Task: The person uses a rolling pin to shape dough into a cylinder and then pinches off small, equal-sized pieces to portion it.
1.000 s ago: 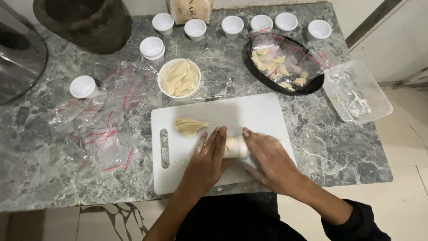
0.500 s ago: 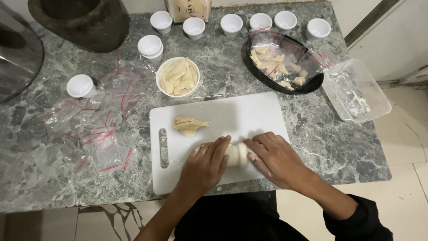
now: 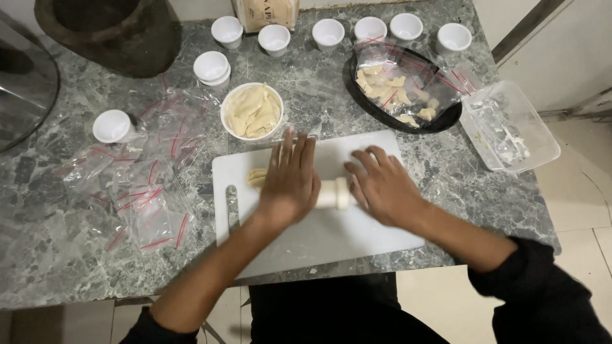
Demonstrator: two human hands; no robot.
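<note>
A white rolling pin (image 3: pixel 334 193) lies across a white cutting board (image 3: pixel 357 239). My left hand (image 3: pixel 290 181) lies flat on its left part, fingers spread, covering most of a pale piece of dough (image 3: pixel 256 176) whose left end shows. Over the pin's right end rests my right hand (image 3: pixel 382 186), palm down. A white bowl of pale dough strips (image 3: pixel 252 112) stands just beyond the board.
A black plate (image 3: pixel 446 120) holds a clear bag of dough pieces (image 3: pixel 398 86). A clear plastic container (image 3: pixel 510 127) sits at the right table edge. Several small white cups (image 3: pixel 328 30) line the back. Clear zip bags (image 3: pixel 140 191) lie left. A dark pot (image 3: pixel 115 32) stands back left.
Both hands have pushed the rolling pin away from me, up the board and onto the dough piece, which is now mostly covered by my left hand.
</note>
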